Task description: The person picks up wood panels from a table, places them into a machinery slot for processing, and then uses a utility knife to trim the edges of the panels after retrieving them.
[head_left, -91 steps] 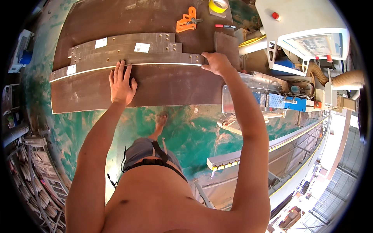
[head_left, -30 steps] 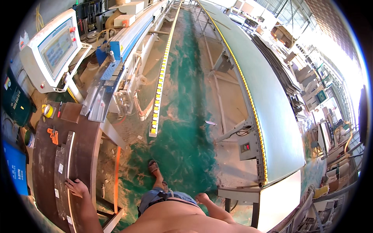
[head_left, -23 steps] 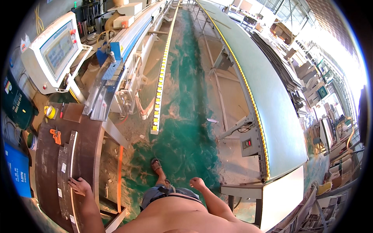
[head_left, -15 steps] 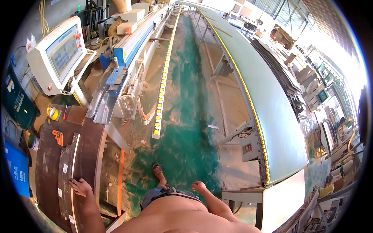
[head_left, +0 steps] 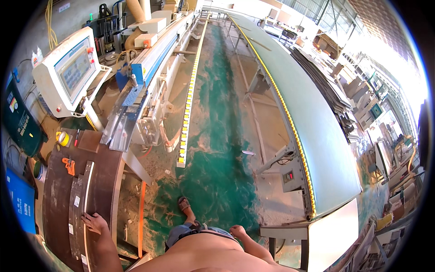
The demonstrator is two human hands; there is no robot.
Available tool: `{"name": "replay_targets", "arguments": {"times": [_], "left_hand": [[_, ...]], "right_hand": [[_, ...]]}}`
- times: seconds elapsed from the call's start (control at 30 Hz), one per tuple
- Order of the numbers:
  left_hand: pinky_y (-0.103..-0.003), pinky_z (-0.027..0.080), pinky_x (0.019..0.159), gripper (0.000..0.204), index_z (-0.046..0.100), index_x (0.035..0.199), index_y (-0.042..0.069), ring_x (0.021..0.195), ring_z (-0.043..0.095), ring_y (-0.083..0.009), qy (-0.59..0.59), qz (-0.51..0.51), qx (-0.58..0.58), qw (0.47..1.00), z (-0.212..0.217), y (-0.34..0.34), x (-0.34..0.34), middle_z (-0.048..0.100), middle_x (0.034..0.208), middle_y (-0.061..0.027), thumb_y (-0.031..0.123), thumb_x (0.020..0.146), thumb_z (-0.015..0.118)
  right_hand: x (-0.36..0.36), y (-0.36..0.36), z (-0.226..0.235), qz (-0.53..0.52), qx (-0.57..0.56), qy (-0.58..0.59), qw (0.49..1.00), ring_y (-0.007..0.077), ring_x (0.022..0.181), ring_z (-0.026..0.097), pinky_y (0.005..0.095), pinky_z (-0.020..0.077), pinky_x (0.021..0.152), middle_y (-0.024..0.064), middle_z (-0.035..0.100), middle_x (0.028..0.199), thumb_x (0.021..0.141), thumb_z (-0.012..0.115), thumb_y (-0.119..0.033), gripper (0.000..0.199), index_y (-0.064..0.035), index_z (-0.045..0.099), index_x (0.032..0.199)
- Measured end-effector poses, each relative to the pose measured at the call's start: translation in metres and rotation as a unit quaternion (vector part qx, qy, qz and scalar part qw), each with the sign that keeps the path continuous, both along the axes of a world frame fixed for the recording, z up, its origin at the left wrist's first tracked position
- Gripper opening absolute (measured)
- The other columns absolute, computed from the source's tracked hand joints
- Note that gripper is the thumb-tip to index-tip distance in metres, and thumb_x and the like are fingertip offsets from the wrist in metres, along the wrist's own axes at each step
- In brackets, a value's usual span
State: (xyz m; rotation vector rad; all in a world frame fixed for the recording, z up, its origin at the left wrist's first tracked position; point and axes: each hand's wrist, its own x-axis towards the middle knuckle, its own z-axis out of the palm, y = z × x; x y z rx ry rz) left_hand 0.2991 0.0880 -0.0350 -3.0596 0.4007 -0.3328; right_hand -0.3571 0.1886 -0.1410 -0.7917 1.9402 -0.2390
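our left hand [head_left: 94, 223] lies spread flat on the stiff, heavy-looking brown panel [head_left: 102, 181] at the desk's near edge, best gripped along its long edges, while our right hand [head_left: 237, 231] hangs loosely curled.

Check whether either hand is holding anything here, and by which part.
Nothing is gripped. The left hand rests flat on the stacked brown panels near their edge; the right hand hangs free.

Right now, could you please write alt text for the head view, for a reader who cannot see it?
The person's left hand rests on a stack of brown boards on a workbench, while the right hand hangs free at the hip. Ahead, a green floor runs between long machines.
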Motion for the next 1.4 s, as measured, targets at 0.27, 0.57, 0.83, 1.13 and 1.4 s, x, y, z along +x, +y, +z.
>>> {"name": "replay_targets", "arguments": {"times": [0.27,0.57,0.83,1.13,1.4], "left_hand": [[-0.049,0.023,0.107,0.056,0.030,0.141,0.018,0.139,0.019,-0.0227,0.020,-0.005,-0.001,1.000,0.013,-0.001,-0.013,0.023,0.150,-0.0064,0.033,0.088,0.033],[-0.049,0.025,0.106,0.055,0.032,0.141,0.018,0.138,0.020,-0.0244,0.014,-0.007,-0.003,1.000,0.012,-0.002,-0.011,0.024,0.149,-0.0066,0.033,0.088,0.033],[-0.050,0.023,0.106,0.057,0.030,0.142,0.019,0.138,0.020,-0.0230,0.003,-0.002,0.005,1.000,0.004,-0.001,-0.003,0.024,0.150,-0.0052,0.035,0.087,0.032],[-0.049,0.022,0.107,0.055,0.031,0.141,0.017,0.139,0.018,-0.0230,0.015,-0.006,-0.007,1.000,0.006,-0.003,-0.011,0.023,0.150,-0.0059,0.035,0.088,0.032],[-0.049,0.022,0.107,0.056,0.031,0.141,0.017,0.139,0.018,-0.0228,0.007,-0.011,-0.008,1.000,0.003,0.001,-0.003,0.024,0.149,-0.0060,0.034,0.088,0.033]], "right_hand": [[-0.015,0.013,-0.027,0.013,-0.006,0.010,1.000,0.0141,0.058,0.062,0.0289,0.0508,0.055,0.0054,0.067,0.071,0.076,0.060,-0.024,0.023,-0.0047,0.069,0.086],[0.003,0.011,-0.013,0.084,-0.008,0.051,0.995,0.0173,0.064,0.064,0.0309,0.0523,0.064,0.0071,0.068,0.073,0.073,0.061,-0.031,0.027,-0.0086,0.071,0.086],[-0.002,0.016,-0.018,0.070,0.000,0.026,0.997,0.0164,0.064,0.064,0.0296,0.0521,0.064,0.0063,0.069,0.075,0.075,0.061,-0.027,0.026,-0.0069,0.071,0.088],[-0.021,0.009,-0.030,0.073,-0.018,0.013,0.997,0.0151,0.062,0.064,0.0289,0.0519,0.058,0.0073,0.068,0.073,0.076,0.060,-0.022,0.024,-0.0020,0.069,0.086],[-0.013,-0.018,0.000,0.022,-0.002,-0.035,0.999,0.0147,0.063,0.064,0.0270,0.0519,0.057,0.0067,0.067,0.075,0.078,0.058,-0.020,0.022,-0.0017,0.067,0.086]]}}
